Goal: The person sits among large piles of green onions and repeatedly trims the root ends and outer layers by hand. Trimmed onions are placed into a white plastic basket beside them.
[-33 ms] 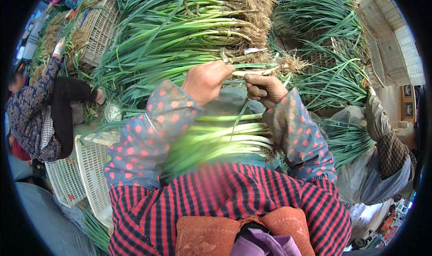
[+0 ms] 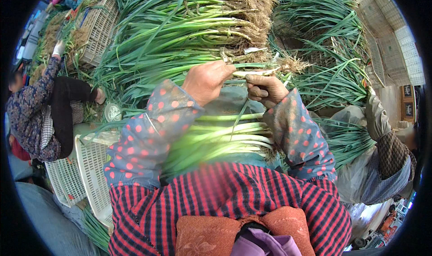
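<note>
My left hand (image 2: 208, 81) is closed around the stalk of a green onion (image 2: 257, 72) stretched sideways in front of me. My right hand (image 2: 266, 89) pinches the same onion nearer its root end, thumb on top. Its brown, bushy roots stick out to the right, beyond my right hand. A thin leaf strip hangs down between my hands. Below them, across my lap, lies a bunch of green onions (image 2: 245, 138) with pale, cleaned-looking stalks; its leafy left part is blurred. Just past my hands rises a large heap of green onions (image 2: 211, 26), roots to the right.
White plastic crates (image 2: 93, 166) stand at my left, and another crate (image 2: 100, 31) is farther back. A person (image 2: 33, 107) sits at the left. On the right, a gloved hand (image 2: 377, 114) of another person is by onion leaves (image 2: 344, 141). More onions (image 2: 321, 26) lie at back right.
</note>
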Demonstrator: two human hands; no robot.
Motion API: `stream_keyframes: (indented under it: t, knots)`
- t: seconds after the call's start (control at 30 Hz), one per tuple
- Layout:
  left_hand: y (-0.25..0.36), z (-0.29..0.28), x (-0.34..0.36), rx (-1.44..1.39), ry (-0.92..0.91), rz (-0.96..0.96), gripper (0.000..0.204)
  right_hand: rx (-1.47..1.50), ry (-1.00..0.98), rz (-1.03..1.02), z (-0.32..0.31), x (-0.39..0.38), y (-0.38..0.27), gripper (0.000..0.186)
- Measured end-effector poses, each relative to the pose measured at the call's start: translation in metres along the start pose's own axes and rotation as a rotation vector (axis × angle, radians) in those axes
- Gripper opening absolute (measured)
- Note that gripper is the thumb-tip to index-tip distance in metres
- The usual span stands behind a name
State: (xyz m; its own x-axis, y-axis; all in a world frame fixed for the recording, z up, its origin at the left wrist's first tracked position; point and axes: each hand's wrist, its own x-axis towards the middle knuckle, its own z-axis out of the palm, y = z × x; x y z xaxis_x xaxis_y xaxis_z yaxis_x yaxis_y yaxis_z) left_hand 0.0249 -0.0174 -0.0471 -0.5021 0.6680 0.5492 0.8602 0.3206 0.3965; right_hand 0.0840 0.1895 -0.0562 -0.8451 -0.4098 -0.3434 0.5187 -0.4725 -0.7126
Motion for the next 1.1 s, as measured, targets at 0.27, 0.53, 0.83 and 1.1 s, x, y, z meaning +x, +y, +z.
stream_keyframes:
  t: [0.27,0.53,0.83,1.1]
  knots:
    - [0.004,-0.006,0.002,-0.222,-0.093,-0.096,0.018,0.133,-0.179,0.027,0.001,-0.015,0.008,0.027]
    - [-0.009,-0.01,-0.01,-0.284,-0.062,-0.193,0.018,0.536,-0.04,-0.582,-0.039,-0.025,-0.025,0.025]
    - [-0.029,-0.03,-0.035,-0.165,-0.067,-0.415,0.02,-0.901,0.801,-0.326,-0.193,-0.055,-0.083,0.029]
    - [-0.024,-0.026,-0.026,-0.3,-0.248,-0.497,0.022,-1.637,0.285,-0.747,-0.044,-0.017,-0.038,0.038]
